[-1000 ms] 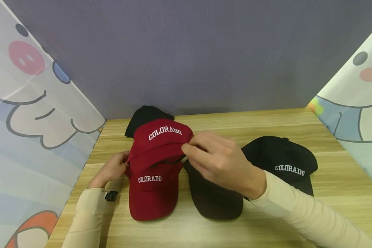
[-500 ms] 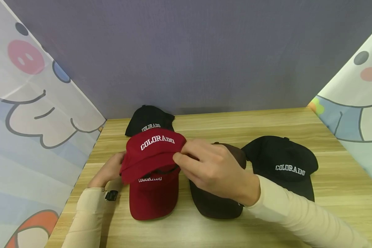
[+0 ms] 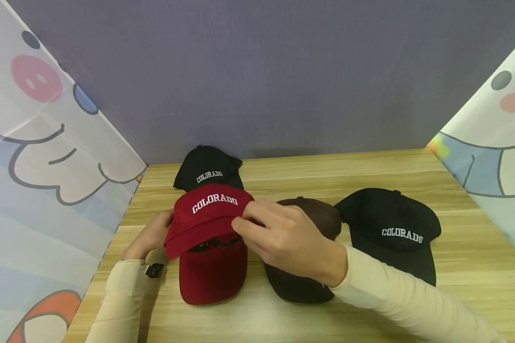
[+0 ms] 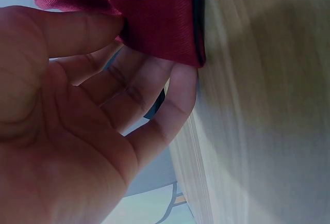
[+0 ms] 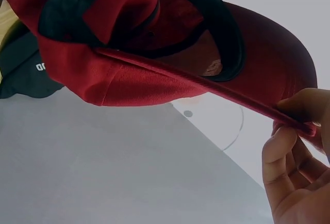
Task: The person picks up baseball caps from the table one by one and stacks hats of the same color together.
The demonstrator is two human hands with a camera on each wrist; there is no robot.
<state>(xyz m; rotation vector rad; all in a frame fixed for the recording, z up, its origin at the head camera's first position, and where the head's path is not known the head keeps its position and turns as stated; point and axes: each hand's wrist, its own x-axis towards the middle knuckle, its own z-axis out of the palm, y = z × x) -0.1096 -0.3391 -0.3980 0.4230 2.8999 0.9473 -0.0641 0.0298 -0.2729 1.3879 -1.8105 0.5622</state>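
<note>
Two red baseball caps overlap at the left of the table. My right hand (image 3: pixel 285 238) pinches the brim edge of the upper red baseball cap (image 3: pixel 210 227), which is tilted over the other with its "COLORADO" lettering facing me. In the right wrist view, thumb and fingers grip that brim (image 5: pixel 206 85). Beneath it, the lower red baseball cap (image 3: pixel 213 283) shows mainly its brim. My left hand (image 3: pixel 153 236) is at the caps' left side, partly hidden by the upper one. In the left wrist view its thumb and fingers hold red fabric (image 4: pixel 160 28) close to the tabletop.
A black cap (image 3: pixel 208 166) lies behind the red ones, near the grey back wall (image 3: pixel 283 81). Right of them is a dark brown cap (image 3: pixel 317 216), partly under my right arm. Another black cap (image 3: pixel 390 214) lies further right on the wooden table (image 3: pixel 468 247).
The right hand has brought the upper red cap left and toward me, down over the lower cap, whose lettering is now covered. More of the back black cap shows. The left hand has barely moved.
</note>
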